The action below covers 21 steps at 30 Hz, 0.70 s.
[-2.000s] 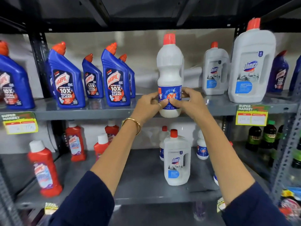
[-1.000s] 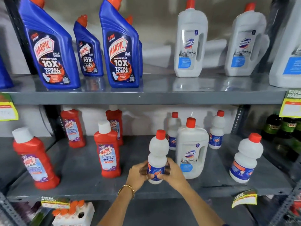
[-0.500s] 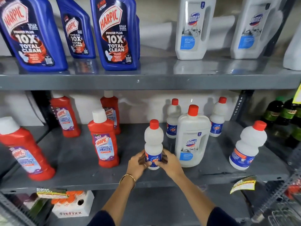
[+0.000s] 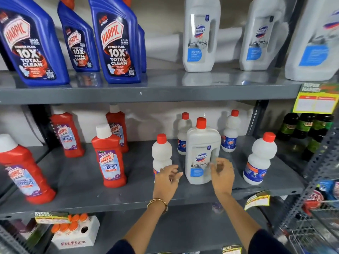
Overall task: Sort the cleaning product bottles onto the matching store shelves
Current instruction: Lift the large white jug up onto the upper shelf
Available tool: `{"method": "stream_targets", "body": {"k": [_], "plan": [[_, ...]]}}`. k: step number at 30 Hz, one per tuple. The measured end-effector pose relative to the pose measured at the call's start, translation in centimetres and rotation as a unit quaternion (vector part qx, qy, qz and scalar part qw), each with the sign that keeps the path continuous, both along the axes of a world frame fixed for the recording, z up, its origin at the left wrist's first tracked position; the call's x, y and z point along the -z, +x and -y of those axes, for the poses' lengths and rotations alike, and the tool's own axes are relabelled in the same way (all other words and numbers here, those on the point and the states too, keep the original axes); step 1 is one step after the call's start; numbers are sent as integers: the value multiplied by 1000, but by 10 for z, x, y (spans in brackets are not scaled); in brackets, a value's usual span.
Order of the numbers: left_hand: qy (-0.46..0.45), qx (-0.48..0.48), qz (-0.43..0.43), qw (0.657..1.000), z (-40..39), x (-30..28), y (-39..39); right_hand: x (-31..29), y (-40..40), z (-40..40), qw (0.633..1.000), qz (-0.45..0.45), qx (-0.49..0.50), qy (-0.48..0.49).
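Observation:
A small white Rin bottle with a red cap stands upright on the middle grey shelf. My left hand is open just in front of its base, fingers apart and holding nothing. My right hand is open too, in front of the lower right of a white Domex bottle that stands right of the Rin bottle. Three more Rin bottles stand nearby: two at the back and one at the right.
Red Harpic bathroom cleaner bottles fill the left of the middle shelf. The top shelf holds blue Harpic bottles on the left and white Domex bottles on the right. Dark green bottles stand far right. A Fitfizz box sits below.
Both hands carried the Rin bottle down from the top shelf, set it on the middle shelf left of the Domex bottle, and have now let go and spread apart.

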State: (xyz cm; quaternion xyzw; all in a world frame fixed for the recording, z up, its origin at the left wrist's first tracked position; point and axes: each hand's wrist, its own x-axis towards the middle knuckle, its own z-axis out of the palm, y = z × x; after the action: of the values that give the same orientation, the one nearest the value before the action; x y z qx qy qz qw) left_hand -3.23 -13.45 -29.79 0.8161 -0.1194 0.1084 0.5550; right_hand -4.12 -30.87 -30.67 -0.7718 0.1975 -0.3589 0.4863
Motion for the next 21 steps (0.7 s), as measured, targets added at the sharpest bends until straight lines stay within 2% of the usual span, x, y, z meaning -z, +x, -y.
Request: {"method": "stream_targets", "body": {"k": [5, 9, 14, 21], "plan": [[-44, 59, -41, 996, 39, -19, 11, -15, 6, 26, 997, -55, -51, 17], [-58, 61, -58, 995, 54, -25, 26, -23, 12, 33, 991, -92, -100, -16], [-24, 66, -90, 993, 60, -29, 44, -23, 26, 40, 977, -164, -135, -28], [9, 60, -64, 996, 58, -26, 34, -22, 9, 43, 975, -156, -148, -56]]}}
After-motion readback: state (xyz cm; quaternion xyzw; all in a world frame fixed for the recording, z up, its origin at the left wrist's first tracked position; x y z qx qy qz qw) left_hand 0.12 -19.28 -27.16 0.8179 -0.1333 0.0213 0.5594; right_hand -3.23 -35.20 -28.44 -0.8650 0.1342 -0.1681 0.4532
